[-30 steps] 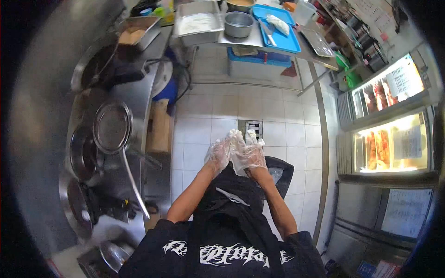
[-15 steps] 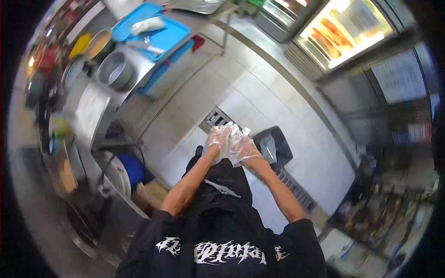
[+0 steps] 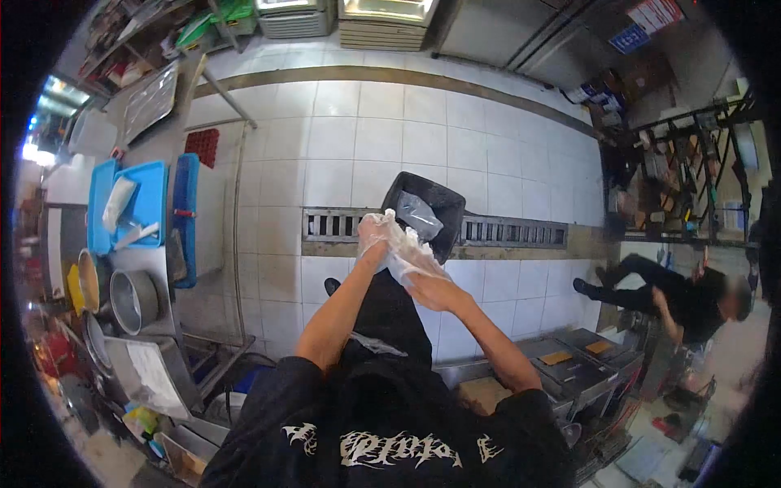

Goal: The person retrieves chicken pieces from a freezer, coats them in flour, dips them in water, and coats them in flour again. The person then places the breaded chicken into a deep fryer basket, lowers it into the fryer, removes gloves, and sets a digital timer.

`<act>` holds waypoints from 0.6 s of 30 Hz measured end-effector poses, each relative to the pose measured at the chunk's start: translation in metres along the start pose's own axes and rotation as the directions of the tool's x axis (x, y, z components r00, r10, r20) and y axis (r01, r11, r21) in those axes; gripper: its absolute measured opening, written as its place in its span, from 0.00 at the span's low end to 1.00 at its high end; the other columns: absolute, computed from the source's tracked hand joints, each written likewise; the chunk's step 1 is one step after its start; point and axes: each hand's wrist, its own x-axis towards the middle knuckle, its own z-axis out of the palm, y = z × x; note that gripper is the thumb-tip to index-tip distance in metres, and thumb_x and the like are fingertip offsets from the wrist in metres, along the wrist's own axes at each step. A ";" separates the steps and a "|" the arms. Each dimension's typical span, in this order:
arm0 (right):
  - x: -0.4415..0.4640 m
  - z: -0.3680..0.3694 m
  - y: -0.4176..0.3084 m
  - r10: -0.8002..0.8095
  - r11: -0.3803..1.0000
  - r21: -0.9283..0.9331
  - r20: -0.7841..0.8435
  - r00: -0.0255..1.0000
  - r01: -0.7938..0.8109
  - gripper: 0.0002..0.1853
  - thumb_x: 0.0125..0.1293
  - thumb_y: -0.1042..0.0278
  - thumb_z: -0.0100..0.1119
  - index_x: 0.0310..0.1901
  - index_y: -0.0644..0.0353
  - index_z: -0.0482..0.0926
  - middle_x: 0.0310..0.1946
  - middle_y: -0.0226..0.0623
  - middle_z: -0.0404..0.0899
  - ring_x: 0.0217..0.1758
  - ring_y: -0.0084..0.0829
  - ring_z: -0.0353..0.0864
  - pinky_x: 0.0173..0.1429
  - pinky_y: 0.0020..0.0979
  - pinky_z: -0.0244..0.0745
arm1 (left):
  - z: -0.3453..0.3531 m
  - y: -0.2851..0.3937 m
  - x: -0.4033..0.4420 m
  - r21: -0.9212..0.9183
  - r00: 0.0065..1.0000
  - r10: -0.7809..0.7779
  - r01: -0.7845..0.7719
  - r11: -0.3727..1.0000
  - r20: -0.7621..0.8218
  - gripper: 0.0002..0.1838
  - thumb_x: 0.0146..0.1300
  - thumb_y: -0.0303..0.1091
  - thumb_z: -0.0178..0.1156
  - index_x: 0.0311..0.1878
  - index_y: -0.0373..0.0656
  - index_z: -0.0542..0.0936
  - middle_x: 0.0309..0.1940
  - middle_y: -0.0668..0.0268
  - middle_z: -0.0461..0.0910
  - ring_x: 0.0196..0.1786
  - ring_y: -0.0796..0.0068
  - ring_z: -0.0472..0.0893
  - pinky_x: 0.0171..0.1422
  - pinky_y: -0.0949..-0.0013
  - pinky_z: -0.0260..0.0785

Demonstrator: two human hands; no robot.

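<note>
Both of my hands are close together at the middle of the view, in thin clear plastic gloves with white residue on them. My left hand [image 3: 375, 233] has its fingers bent against the glove of the other hand. My right hand [image 3: 419, 264] is beside it, its glove looking loose and crumpled; its fingers are hidden in the plastic. Just beyond them stands a black bin [image 3: 451, 199] with a clear plastic bag [image 3: 420, 215] inside.
A floor drain grate [image 3: 514, 233] runs across the tiles. At left, a steel table holds blue trays [image 3: 153, 180], a round pan [image 3: 133, 302] and a rectangular metal tray [image 3: 152, 376]. Another person [image 3: 683, 294] in dark clothes is at the right. Dark-topped units [image 3: 571, 363] stand at lower right.
The view has turned to the right, bringing the bin beyond my hands and the other person into sight. My left hand now presses on the other hand's glove, which looks looser.
</note>
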 end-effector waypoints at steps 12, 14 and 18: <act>0.030 0.066 0.149 0.612 0.768 0.527 -0.435 0.661 -0.364 0.22 0.54 0.72 0.58 0.53 0.61 0.74 0.46 0.44 0.77 0.48 0.42 0.76 0.65 0.43 0.56 | 0.066 0.011 0.035 0.115 0.797 -0.342 0.330 0.937 0.498 0.19 0.63 0.50 0.52 0.41 0.43 0.78 0.34 0.65 0.77 0.32 0.72 0.77 0.35 0.69 0.70; 0.045 0.060 0.164 0.696 0.691 0.604 -0.408 0.590 -0.397 0.18 0.54 0.72 0.57 0.49 0.62 0.77 0.45 0.46 0.78 0.50 0.45 0.75 0.63 0.40 0.60 | 0.071 -0.077 0.061 -0.137 0.849 -0.241 0.340 0.930 0.470 0.21 0.63 0.52 0.51 0.43 0.42 0.78 0.33 0.67 0.77 0.30 0.75 0.75 0.34 0.70 0.68; 0.074 0.109 0.209 0.436 0.896 0.139 -0.465 0.771 -0.423 0.17 0.53 0.72 0.57 0.47 0.61 0.77 0.46 0.49 0.75 0.54 0.49 0.70 0.60 0.39 0.64 | -0.003 -0.036 0.050 0.100 0.893 -0.139 0.106 0.989 0.429 0.28 0.64 0.55 0.45 0.55 0.41 0.72 0.43 0.63 0.74 0.44 0.68 0.72 0.50 0.67 0.64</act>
